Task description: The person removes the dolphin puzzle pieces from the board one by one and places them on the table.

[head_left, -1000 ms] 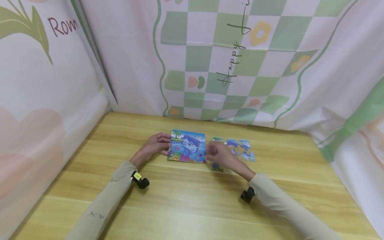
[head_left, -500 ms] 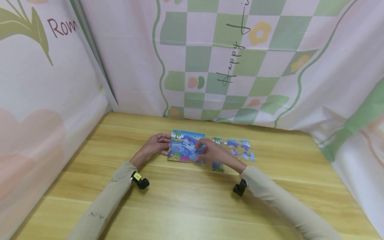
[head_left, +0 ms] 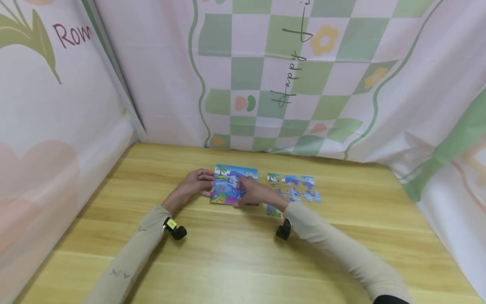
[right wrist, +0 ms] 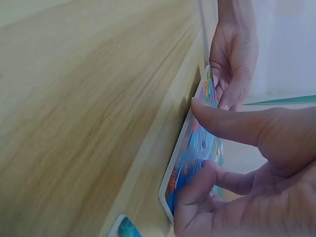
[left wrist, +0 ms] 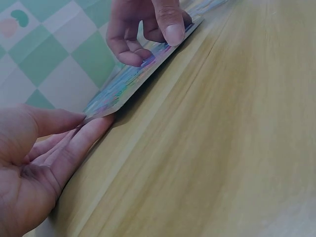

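Note:
A flat square puzzle board [head_left: 224, 197] with a dolphin, palm tree and sea picture lies in the middle of the table. My left hand [head_left: 191, 184] pinches its left edge, the thumb on top and fingers underneath, as the left wrist view shows. The right hand [head_left: 255, 192] is over the board's right half. In the right wrist view its index finger bends down onto the picture, while the thumb [right wrist: 222, 120] lies at the near edge. Whether it pinches a piece cannot be told.
To the right of the board lie several loose jigsaw pieces [head_left: 309, 184], spaced apart in rough rows, one with a palm tree [head_left: 272, 177]. My right forearm reaches in just below them. A checkered curtain [head_left: 262, 76] hangs behind the wooden table [head_left: 228, 261].
My right hand has moved left from the board's right edge to over its picture, uncovering more loose pieces behind it. The left hand keeps its grip, and the board stays in place.

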The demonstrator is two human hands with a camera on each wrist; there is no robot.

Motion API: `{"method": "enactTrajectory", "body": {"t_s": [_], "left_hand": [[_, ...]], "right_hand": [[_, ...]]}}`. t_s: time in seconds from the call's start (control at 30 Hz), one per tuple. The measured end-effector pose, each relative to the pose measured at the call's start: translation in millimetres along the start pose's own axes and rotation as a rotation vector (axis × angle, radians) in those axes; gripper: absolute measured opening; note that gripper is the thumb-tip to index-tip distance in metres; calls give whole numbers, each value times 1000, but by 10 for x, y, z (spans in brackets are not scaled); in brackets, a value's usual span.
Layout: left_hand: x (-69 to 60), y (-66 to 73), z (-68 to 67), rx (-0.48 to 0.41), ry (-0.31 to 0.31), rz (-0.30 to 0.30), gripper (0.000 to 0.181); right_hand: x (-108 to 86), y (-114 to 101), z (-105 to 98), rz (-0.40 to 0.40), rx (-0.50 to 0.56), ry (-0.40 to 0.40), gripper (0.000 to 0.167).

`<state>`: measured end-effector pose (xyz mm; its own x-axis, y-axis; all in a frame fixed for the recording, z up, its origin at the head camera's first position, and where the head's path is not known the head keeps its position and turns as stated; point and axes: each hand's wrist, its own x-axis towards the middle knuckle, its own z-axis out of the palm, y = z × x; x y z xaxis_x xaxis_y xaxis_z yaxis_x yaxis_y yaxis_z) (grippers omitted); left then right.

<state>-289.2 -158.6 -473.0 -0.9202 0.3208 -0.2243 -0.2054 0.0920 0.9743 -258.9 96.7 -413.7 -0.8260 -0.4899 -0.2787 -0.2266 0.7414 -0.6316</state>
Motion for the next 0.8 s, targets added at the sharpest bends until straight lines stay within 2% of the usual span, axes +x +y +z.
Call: {"method": "enactTrajectory", "body": {"t_s": [0.27, 0.47, 0.57, 0.8], "left_hand": [[-17, 2, -11, -2, -11, 0, 51], [-22, 10, -13, -1, -7, -2, 50], [-23, 13, -14, -1, -5, 0, 50], [-6, 11, -17, -4, -18, -2, 51]], "right_hand": [[31, -2, 28, -21, 21, 38, 46], [22, -18, 50, -38, -46, 34, 37], [27, 2, 54, -75, -63, 44, 32], [21, 44, 9, -110, 51, 45, 19]]}}
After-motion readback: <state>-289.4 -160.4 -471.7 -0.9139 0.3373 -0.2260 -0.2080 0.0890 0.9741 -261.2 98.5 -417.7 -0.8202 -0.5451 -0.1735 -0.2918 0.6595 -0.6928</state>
